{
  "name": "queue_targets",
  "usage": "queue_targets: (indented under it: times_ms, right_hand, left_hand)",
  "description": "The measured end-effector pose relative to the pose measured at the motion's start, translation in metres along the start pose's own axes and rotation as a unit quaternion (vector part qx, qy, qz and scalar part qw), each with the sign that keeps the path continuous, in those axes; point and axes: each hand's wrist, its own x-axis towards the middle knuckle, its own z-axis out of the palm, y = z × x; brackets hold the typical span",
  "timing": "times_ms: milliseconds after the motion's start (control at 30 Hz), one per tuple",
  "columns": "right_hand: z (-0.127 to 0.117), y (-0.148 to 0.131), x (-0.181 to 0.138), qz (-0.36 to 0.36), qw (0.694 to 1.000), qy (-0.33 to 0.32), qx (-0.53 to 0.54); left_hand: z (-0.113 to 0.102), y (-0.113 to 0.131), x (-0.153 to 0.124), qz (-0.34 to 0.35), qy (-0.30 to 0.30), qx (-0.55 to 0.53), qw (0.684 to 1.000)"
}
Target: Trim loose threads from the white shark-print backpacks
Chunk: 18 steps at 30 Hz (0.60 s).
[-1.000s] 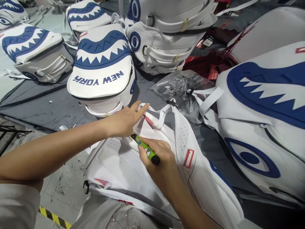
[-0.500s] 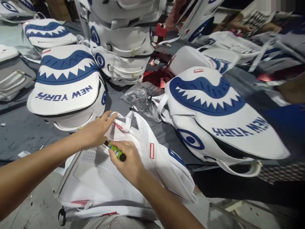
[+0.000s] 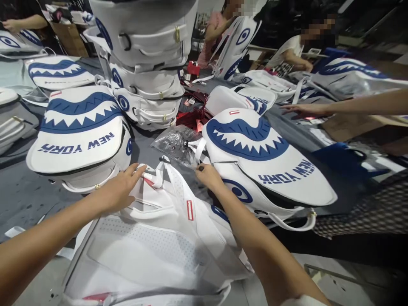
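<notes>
A white backpack [image 3: 149,242] lies in front of me with its perforated back panel and straps up. My left hand [image 3: 119,187] rests on its upper left edge by the top strap, fingers stretched out and the thumb apart. My right hand [image 3: 208,176] is closed to the right of the backpack's top, near the clear plastic bag [image 3: 174,144] of small dark parts. A black end of the marker [image 3: 201,168] pokes out of my right fingers; the rest of it is hidden. Beside this hand stands a white backpack with a blue shark mouth [image 3: 248,136].
Another shark-mouth backpack [image 3: 76,127] stands at the left, in front of a tall stack of white backpacks [image 3: 146,80]. Red packets [image 3: 191,117] lie behind the plastic bag. A co-worker's arm [image 3: 350,104] reaches in from the right; other people sit farther back.
My right hand has moved from the backpack's top, where it held the green marker, up and right toward the plastic bag. My left hand stays on the backpack. The view has shifted.
</notes>
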Motion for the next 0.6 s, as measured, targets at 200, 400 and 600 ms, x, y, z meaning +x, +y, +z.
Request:
queue_targets:
  times_ms: [200, 400, 600]
  right_hand:
    - [0.031, 0.001, 0.035, 0.007, 0.996, 0.019, -0.09]
    - [0.044, -0.01, 0.022, -0.192, 0.975, -0.082, -0.079]
    - [0.038, 0.0, 0.025, -0.184, 0.973, -0.062, -0.121]
  left_hand:
    - [0.006, -0.005, 0.001, 0.017, 0.028, -0.003, 0.999]
    - [0.001, 0.0, 0.0, 0.006, 0.01, 0.007, 1.0]
    - [0.0, 0.0, 0.0, 0.007, 0.009, 0.008, 1.0]
